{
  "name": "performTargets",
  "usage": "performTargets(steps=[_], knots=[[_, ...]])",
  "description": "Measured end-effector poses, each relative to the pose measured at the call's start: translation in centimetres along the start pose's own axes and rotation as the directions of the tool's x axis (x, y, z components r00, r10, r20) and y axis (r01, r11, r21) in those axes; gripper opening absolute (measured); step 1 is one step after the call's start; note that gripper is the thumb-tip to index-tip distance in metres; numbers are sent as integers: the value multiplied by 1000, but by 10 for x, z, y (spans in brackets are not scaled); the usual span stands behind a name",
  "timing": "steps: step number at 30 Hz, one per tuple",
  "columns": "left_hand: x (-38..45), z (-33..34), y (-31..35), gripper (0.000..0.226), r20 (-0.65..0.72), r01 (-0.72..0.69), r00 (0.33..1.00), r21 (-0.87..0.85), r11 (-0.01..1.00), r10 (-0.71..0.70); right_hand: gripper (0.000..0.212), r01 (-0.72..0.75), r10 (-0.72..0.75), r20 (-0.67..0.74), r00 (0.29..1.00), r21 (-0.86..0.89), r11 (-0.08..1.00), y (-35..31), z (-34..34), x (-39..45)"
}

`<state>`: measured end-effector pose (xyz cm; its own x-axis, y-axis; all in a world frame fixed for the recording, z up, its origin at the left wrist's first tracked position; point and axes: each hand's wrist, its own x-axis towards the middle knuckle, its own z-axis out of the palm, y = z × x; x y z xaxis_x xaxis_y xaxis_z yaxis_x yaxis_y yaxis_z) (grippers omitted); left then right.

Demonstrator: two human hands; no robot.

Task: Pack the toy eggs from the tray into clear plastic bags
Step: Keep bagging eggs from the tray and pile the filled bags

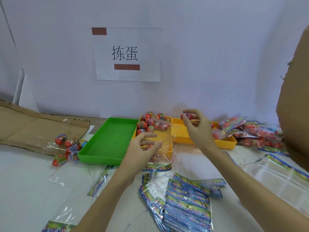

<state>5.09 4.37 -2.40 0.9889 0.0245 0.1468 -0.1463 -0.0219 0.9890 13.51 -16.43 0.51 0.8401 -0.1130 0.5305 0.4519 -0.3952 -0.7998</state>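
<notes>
Mid-task: right hand point(195, 124) pinches a toy egg point(186, 116), left hand point(142, 148) grips a clear bag point(163, 148); filled bags point(250, 131) at right, eggs remain in the yellow tray point(170, 144).

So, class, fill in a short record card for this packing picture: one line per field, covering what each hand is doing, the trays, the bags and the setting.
Left hand: left hand holds a clear plastic bag open over the middle tray
Right hand: right hand pinches one red toy egg, raised above the trays
Trays: green tray with no eggs in it; yellow tray with a heap of eggs at its far end; orange tray to the right
Packed bags: filled bags piled at far right
Spare bags: flat stack near the camera
Wall: paper sign
</notes>
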Motion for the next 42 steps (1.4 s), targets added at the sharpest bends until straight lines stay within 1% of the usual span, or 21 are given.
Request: performTargets(steps=[3,5,7,8,12,13,15,17,21,26,30,32,36,40,42], knots=[[-1,4,-1,25,6,-55,998,77,996,55,21,51,-52,-1,999,94,994,-9,-15,-39],[-2,8,-2,25,10,-88,996,119,989,87,29,116,-112,-38,993,124,986,-13,-20,-62],[-4,11,-3,27,19,-132,991,177,975,131,38,192,-183,-78,980,130,973,-19,-22,-78],[-5,12,-3,28,29,-154,988,197,968,151,40,226,-217,-83,973,132,965,-21,-21,-83],[-8,13,-2,34,90,-240,970,238,941,224,34,357,-356,-34,934,55,932,-28,-19,-89],[-8,13,-1,36,111,-265,963,254,930,244,33,360,-359,-30,933,39,932,-27,-19,-88],[-9,13,0,38,149,-314,948,287,905,282,33,321,-321,-20,947,36,946,-26,-21,-87],[-10,12,1,40,182,-357,933,334,873,312,31,268,-268,-3,963,72,961,-25,-24,-86],[-12,14,4,42,206,-405,914,377,833,351,28,232,-242,64,968,133,964,-27,-34,-81],[-14,15,7,41,232,-461,887,399,793,399,30,314,-321,115,940,79,946,-30,-33,-82],[-15,14,9,42,181,-459,888,371,807,422,36,241,-253,112,961,107,965,-30,-32,-85],[-13,14,9,41,161,-461,887,369,807,433,32,241,-251,112,962,91,966,-30,-35,-85],[-14,14,9,39,163,-454,891,372,810,425,27,258,-263,162,951,51,965,-31,-35,-86],[-15,14,9,36,169,-449,894,344,825,416,19,159,-191,201,961,164,974,-33,-31,-88],[-16,17,9,33,171,-459,888,328,825,426,19,144,-185,237,954,181,973,-34,-30,-88]])
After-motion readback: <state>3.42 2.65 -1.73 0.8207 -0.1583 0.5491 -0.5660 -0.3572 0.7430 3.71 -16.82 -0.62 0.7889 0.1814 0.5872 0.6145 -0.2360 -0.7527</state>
